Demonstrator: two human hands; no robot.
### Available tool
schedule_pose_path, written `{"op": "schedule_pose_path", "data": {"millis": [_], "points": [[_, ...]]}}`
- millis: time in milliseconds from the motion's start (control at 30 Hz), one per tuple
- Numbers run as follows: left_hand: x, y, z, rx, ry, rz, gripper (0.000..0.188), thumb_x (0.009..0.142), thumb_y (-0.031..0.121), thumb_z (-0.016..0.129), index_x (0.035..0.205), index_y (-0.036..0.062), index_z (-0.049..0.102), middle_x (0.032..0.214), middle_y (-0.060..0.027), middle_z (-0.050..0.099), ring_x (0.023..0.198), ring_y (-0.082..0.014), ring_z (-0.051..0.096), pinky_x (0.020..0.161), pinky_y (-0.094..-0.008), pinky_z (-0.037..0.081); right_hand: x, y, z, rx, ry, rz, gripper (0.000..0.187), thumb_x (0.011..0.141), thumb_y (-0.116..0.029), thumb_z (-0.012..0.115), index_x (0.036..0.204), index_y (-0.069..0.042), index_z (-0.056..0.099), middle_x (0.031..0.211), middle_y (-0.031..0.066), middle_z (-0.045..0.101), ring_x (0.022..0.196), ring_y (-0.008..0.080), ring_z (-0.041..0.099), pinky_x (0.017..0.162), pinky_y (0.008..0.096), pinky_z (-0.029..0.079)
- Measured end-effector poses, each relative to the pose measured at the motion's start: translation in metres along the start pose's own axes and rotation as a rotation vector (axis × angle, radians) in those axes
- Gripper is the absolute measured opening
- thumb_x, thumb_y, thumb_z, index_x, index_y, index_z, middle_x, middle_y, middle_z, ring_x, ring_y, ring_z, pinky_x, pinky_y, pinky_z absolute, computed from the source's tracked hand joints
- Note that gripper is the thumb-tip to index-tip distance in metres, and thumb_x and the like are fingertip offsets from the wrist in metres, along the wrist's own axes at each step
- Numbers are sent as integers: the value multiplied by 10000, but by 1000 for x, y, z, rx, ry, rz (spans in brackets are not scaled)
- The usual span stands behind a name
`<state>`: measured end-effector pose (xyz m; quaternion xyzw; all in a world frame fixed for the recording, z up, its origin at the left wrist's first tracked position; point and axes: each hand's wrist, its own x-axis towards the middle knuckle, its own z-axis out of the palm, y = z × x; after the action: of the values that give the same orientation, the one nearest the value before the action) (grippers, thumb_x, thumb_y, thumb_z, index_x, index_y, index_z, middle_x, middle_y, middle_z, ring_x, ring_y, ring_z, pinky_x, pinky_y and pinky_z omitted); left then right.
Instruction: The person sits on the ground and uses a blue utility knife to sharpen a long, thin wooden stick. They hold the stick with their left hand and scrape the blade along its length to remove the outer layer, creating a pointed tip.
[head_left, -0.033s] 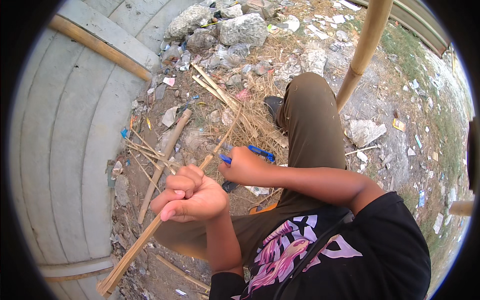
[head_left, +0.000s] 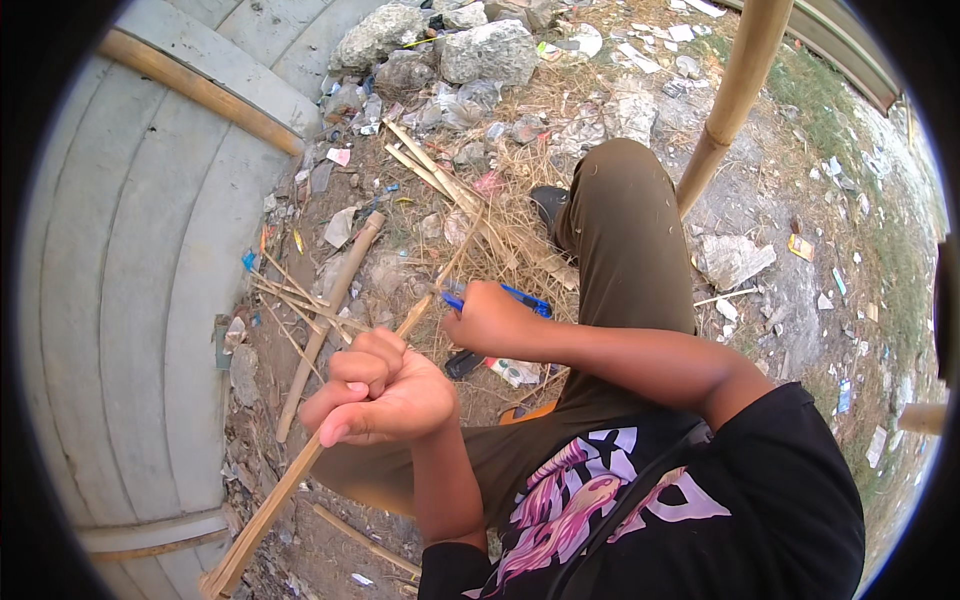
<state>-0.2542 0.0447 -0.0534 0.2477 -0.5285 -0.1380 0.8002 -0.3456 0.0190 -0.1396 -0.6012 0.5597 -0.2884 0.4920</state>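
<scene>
My left hand is closed around a long split bamboo strip, which slants from the lower left up to a thin far end. Just beyond it, my right hand is closed on a blue-handled knife. The front of the knife meets the strip; most of its handle is hidden in my fist. Behind that fist shows another blue piece; I cannot tell whether it belongs to the knife.
A bamboo pole and thin strips lie left of my hands. More split bamboo rests ahead on dry straw. A grey wall stands at left, an upright bamboo post beyond my knee. Rocks and litter cover the ground.
My right hand and the knife have moved slightly up and away along the strip. A black object and a wrapper beneath that hand show more. My left hand keeps its grip.
</scene>
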Motion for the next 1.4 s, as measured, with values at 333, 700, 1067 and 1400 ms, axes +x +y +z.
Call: {"op": "schedule_pose_path", "data": {"millis": [333, 700, 1067, 1400], "points": [[3, -1, 0, 29, 19, 12, 464, 1057, 565, 310, 859, 146, 321, 568, 28, 220, 481, -64, 117, 443, -245, 132, -3, -2, 0, -108, -9, -65, 300, 829, -209, 634, 761, 81, 668, 701, 276, 653, 698, 417, 692, 673, 487, 545], [2, -2, 2, 5, -16, 30, 468, 1051, 571, 327, 865, 141, 332, 563, 26, 241, 485, -66, 130, 452, -243, 150, 33, 22, -1, -43, 41, 110, 282, 817, -214, 635, 792, 64, 679, 762, 258, 686, 735, 391, 711, 700, 483, 552], [6, -5, -25, -219, -59, -64, 551, 996, 661, 365, 849, 131, 321, 543, 22, 272, 456, -59, 143, 433, -245, 128, -11, -19, -7, -92, -139, 72, 306, 807, -209, 623, 789, 92, 677, 749, 280, 677, 730, 417, 705, 678, 485, 558], [-5, -10, -15, -153, -68, -8, 554, 1006, 650, 337, 847, 118, 332, 545, 22, 269, 454, -62, 134, 423, -247, 129, -4, 6, 10, 41, -6, -5, 346, 840, -229, 640, 659, 65, 618, 560, 208, 618, 498, 321, 655, 544, 429, 527]]}}
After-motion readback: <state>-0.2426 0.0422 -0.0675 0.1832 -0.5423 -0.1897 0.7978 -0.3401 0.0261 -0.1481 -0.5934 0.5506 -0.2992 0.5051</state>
